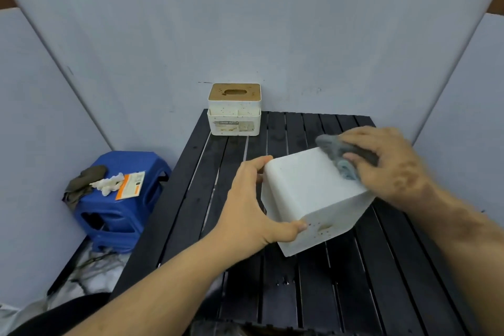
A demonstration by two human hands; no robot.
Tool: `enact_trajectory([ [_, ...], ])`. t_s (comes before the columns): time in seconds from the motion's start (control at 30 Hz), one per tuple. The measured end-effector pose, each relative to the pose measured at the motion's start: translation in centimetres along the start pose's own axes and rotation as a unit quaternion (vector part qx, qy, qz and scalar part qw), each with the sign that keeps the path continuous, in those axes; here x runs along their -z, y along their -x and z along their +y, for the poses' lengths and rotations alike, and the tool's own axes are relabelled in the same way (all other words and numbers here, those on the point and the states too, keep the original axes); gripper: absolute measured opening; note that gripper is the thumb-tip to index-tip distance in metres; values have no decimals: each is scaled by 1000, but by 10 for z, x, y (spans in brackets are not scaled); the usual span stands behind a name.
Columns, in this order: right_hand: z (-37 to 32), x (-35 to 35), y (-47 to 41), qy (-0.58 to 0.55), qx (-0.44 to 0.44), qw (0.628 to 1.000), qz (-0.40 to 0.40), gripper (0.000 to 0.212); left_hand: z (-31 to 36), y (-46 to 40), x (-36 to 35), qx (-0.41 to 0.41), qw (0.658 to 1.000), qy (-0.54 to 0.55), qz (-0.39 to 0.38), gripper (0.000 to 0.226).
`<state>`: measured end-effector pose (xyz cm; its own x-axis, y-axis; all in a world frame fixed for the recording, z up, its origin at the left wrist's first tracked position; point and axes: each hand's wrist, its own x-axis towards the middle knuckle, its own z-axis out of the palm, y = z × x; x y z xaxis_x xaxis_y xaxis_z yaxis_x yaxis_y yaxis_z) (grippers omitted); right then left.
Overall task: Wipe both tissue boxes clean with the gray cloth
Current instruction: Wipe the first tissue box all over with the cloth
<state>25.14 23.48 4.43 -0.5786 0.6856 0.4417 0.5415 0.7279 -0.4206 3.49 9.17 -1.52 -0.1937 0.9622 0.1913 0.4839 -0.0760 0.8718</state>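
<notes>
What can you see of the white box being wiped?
The plain white plastic tissue box lies tipped on the black slatted table, a smooth face up. Brown specks and a smear mark its near side face. The left hand grips its left edge, thumb on the near corner; the right hand presses the crumpled gray cloth onto its far top corner.

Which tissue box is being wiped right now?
The plain white tissue box nearest the camera, held by both hands; the other tissue box, wooden-lidded, stands untouched at the table's far edge.
</notes>
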Motion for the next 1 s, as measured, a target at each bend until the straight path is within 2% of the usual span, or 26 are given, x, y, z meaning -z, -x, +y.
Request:
enact_trajectory([
  [0.07, -8, -8, -3, 32, -47, 998, 19, 25, 0, 2, -5, 1, 1000, 10, 11, 109],
  [0.17, -67, -38, 9, 1, 49, 998, -31, 33, 0, 3, -8, -13, 999, 28, 25, 102],
  [0.23, -71, -34, 8, -49, 86, 992, -73, 32, -2, 3, -8, -17, 999, 32, 32, 98],
  [0.3, -33, -22, -1, -36, 56, 995, -74, 32, -1, 4, -7, -16, 999, 15, 31, 100],
  [0.37, 10, -6, -8, -9, -22, 999, -22, 30, -2, 3, -8, -10, 1000, 14, 26, 102],
  [0.43, 14, -8, -7, -4, -67, 998, 19, 24, -3, 2, -9, -7, 999, 23, 22, 101],
  [0.53, -45, -38, 3, 13, 13, 1000, 25, 29, -2, 1, -10, -11, 999, 35, 27, 101],
  [0.63, -66, -39, 6, -66, 76, 994, -47, 31, -3, 1, -9, -19, 999, 43, 28, 100],
  [0.7, -30, -26, -2, -81, 61, 992, -74, 34, -2, 2, -7, -17, 999, 29, 29, 101],
  [0.77, 9, -6, -6, -66, -4, 997, -46, 34, -1, 2, -6, -15, 999, 18, 26, 101],
  [0.83, 20, 1, 2, -49, -54, 997, -15, 34, -1, 3, -5, -14, 1000, 8, 23, 100],
  [0.93, -22, -16, 20, -6, 10, 1000, -2, 32, -1, 1, -4, -20, 999, 5, 27, 99],
  [1.0, -53, -28, 30, -40, 88, 995, -34, 33, -2, 0, -2, -26, 999, 1, 31, 99],
])
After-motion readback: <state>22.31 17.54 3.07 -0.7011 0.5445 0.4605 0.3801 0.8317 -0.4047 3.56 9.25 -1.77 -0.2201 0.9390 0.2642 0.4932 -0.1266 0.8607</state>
